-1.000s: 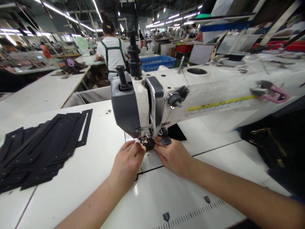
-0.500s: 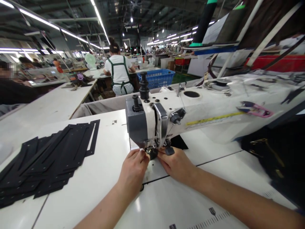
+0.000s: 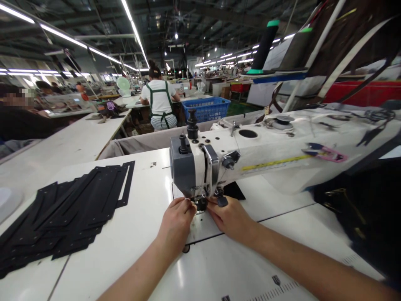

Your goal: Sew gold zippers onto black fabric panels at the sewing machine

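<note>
Both my hands are at the needle area of a white and grey sewing machine (image 3: 182,167). My left hand (image 3: 176,219) is closed in a pinch just left of the presser foot (image 3: 200,204); what its fingertips hold is too small to make out. My right hand (image 3: 232,215) lies to the right of the foot, fingers pressed together and pointing left. From behind it a flat black piece (image 3: 234,191) sticks out on the machine bed, its near part hidden by the hand and the machine head. A pile of flat black pieces (image 3: 81,205), some slotted, lies to the left.
Pink-handled snips (image 3: 332,154) rest on the machine arm. Dark material with zippers (image 3: 354,209) lies at the right. Thread cones (image 3: 266,46) stand above. Beyond the table are a blue basket (image 3: 206,109), a person in a green apron (image 3: 159,100) and another person at the far left.
The camera view has shifted slightly, so the machine and pile appear a little lower and the pile farther right. My hands stay by the presser foot, in nearly the same pose.
</note>
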Demonstrator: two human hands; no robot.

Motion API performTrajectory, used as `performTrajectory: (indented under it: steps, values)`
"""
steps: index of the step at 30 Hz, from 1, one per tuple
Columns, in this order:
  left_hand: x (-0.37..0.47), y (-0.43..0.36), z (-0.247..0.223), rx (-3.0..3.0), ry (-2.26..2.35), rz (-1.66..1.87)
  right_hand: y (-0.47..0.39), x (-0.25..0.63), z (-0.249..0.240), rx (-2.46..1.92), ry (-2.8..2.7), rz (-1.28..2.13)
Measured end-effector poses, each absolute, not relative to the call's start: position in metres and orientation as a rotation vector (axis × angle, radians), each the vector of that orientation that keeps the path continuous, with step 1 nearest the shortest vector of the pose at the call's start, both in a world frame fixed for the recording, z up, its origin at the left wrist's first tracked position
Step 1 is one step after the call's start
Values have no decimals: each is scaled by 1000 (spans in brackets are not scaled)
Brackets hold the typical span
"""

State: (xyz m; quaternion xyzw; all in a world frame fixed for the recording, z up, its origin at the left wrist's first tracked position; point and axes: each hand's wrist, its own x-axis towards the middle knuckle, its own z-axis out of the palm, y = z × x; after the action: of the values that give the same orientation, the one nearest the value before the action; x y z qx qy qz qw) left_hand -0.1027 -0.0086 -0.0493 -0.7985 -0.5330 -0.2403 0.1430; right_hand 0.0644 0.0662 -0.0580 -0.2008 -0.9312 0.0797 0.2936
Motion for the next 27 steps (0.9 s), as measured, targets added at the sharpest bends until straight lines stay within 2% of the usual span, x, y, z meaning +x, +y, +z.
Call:
performTrajectory:
  steps: [3,9,13,16,19,21,22,23,25,27]
  values:
    - [-107,-7,-50,-2287,-1535,-693,76,71,-55,-535,-2522,217]
    - [-91,-23,-36,-2275,-1483,-687,78,102,-32,-930,-2658,-214]
    - [-56,-45,-25,-2480,-1367,-607,16,116,-37,-833,-2647,-117]
    - [-45,-50,-26,-2679,-1388,-677,-33,130,-44,-776,-2514,335]
    - [-49,-51,-27,-2695,-1722,-1065,-52,142,-42,-1008,-2238,1302]
    - [-52,-52,-24,-2544,-2061,-1384,-48,137,-37,-1069,-1793,1941]
    - [-52,-52,-22,-2464,-2206,-1528,-43,130,-34,-1016,-1555,2142]
    - [-51,-53,-20,-2398,-2329,-1669,-38,121,-32,-939,-1365,2253]
    - [-48,-54,-16,-2309,-2525,-1970,-27,99,-29,-807,-1265,2254]
    - [-49,-54,-14,-2183,-2641,-2311,-18,82,-28,-774,-1651,1933]
